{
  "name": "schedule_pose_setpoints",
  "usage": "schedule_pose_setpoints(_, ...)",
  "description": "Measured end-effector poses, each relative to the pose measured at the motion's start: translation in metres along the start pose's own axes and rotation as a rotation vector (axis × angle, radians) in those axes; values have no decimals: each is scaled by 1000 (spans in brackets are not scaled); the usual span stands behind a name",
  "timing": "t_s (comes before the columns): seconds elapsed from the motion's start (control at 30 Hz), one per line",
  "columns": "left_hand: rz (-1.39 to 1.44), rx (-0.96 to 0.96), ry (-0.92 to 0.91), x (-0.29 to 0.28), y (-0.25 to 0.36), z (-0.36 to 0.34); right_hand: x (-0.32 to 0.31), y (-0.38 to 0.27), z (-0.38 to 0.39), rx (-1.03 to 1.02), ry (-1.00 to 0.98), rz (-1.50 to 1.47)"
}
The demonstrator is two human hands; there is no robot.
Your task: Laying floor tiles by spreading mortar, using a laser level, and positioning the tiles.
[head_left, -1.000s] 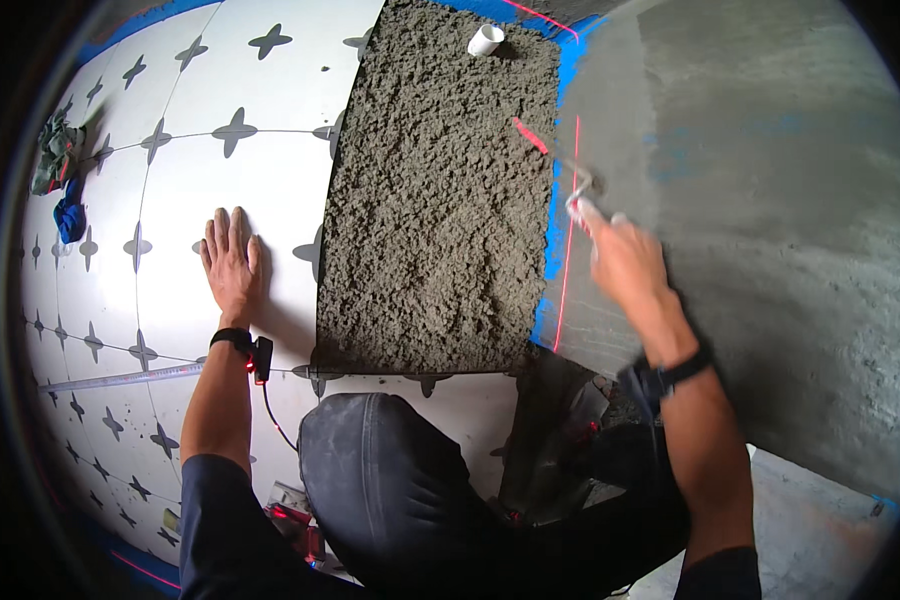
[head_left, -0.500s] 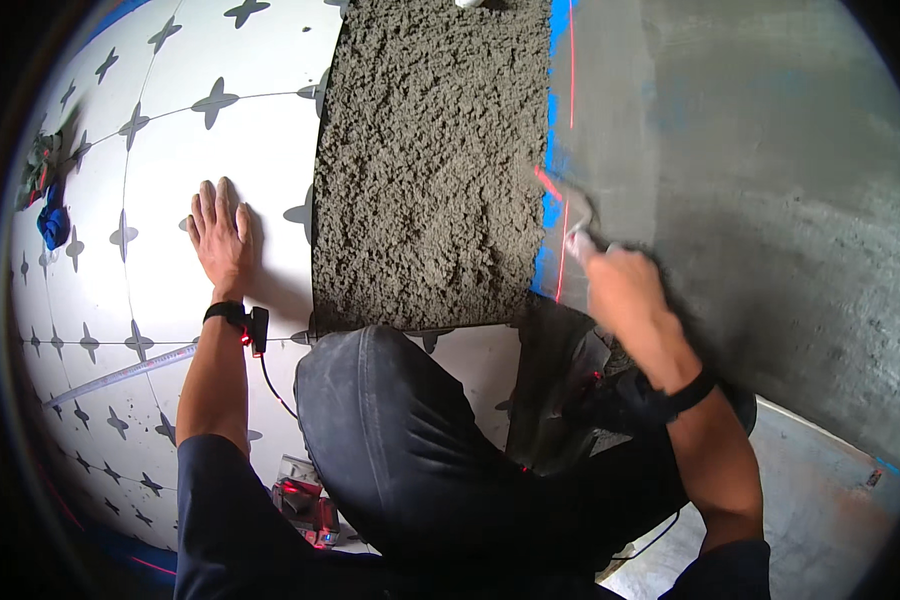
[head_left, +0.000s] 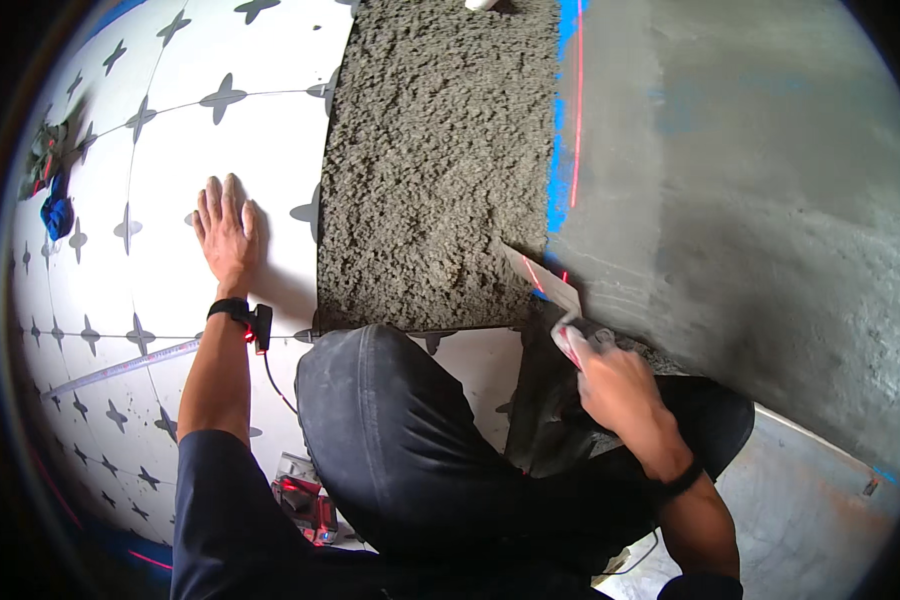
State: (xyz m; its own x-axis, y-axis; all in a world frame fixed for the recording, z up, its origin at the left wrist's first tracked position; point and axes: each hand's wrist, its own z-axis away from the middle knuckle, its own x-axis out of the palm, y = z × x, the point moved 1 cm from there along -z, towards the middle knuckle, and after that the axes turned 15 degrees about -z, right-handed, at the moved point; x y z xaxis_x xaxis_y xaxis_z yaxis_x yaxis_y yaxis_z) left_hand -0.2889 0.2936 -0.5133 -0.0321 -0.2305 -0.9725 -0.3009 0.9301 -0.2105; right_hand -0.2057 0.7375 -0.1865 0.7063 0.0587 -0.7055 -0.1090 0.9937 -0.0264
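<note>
My right hand [head_left: 620, 395] is closed round the handle of a trowel [head_left: 545, 278]. The trowel's flat metal blade lies at the lower right corner of a bed of coarse grey mortar [head_left: 435, 160], over the end of the blue tape [head_left: 560, 150] along its right edge. A red laser line [head_left: 578, 110] runs beside the tape and crosses the blade. My left hand [head_left: 228, 228] rests flat, fingers a little apart, on white tile [head_left: 270, 145] with grey star shapes, left of the mortar.
My bent knee [head_left: 370, 400] reaches up to the mortar's near edge. A smooth grey wall-like surface [head_left: 770, 170] spans the right side. At the lower left are a clear ruler [head_left: 120, 368] and a red and black tool [head_left: 305, 505]. A blue cloth [head_left: 57, 215] lies far left.
My right hand has drawn the trowel toward me, from beside the tape to the mortar's near right corner, and its blade now shows flat. My left hand stays on the tile.
</note>
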Motion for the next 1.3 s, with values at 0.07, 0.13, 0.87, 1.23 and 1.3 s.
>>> schedule_pose_setpoints(0.07,11,-5,11,-1,0,0,-6,4,15,-3,-10,-30)
schedule_pose_setpoints(0.13,-11,-3,12,-1,0,0,-19,5,25,-120,50,44)
schedule_pose_setpoints(0.87,56,-33,-54,-24,2,-4,-111,-17,-90,-425,-42,331)
schedule_pose_setpoints(1.23,93,-35,-83,-29,1,-5,-156,-37,-129,-563,72,413)
schedule_pose_setpoints(1.3,108,-42,-53,-30,0,-5,-162,-42,-142,-642,10,464)
